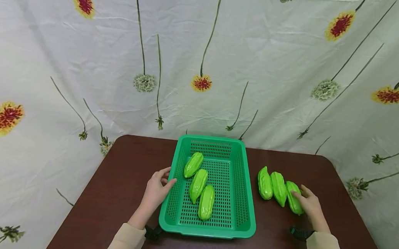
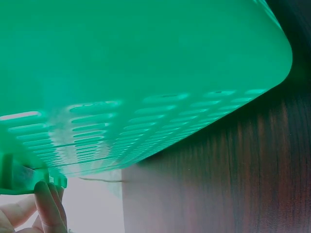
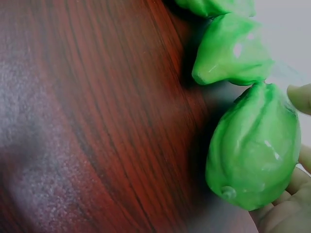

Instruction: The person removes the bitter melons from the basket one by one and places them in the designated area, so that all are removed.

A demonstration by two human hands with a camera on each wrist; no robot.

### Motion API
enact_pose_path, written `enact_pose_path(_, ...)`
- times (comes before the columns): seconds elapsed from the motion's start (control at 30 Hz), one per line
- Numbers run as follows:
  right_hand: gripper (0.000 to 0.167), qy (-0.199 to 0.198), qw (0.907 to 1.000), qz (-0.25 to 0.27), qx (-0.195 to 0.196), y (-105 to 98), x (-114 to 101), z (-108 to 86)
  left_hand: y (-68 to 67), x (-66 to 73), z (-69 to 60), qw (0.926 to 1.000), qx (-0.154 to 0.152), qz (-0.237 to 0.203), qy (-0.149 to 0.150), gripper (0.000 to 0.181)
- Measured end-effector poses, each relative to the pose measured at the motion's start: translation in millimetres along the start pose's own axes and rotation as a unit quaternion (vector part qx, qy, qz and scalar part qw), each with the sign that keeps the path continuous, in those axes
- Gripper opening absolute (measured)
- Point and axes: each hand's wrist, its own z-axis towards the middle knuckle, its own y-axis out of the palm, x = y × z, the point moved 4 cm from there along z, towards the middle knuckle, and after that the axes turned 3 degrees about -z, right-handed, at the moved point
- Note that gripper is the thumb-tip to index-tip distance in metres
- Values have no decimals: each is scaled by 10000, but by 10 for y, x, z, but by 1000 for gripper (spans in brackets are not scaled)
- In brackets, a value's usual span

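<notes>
Fruit (image 1: 206, 202): three in basket (image 1: 207, 232), seemingly done; three on table (image 1: 272, 230) beside it, seemingly remaining. Right hand (image 1: 311, 205): fingers curled round outermost fruit (image 1: 295, 204). Left hand (image 1: 157, 187): fingers pinching basket, left side.

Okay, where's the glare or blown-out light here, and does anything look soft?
Left wrist view: background behind the left hand blown out to white, closest part of the green basket soft; right wrist view: white highlights on the ridged green fruit nearest the lens, pale sheen on the wood-grain tabletop; head view: fairly even light, no strong glare.
</notes>
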Motion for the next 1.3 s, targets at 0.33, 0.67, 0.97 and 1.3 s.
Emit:
enact_pose_path(0.33,88,18,9990,334,296,-116,17,-53,2,7,2,10000,-28,29,31,51)
enact_pose_path(0.67,89,60,9996,201,193,-133,34,-44,-6,3,-3,10000,-62,9,-24,51)
enact_pose_path(0.97,88,-12,9996,71,287,-135,-40,-50,-2,1,-2,10000,-41,0,-29,51)
enact_pose_path(1.3,92,-715,9955,-174,601,-232,-460,-98,-2,6,6,10000,-51,31,6,51)
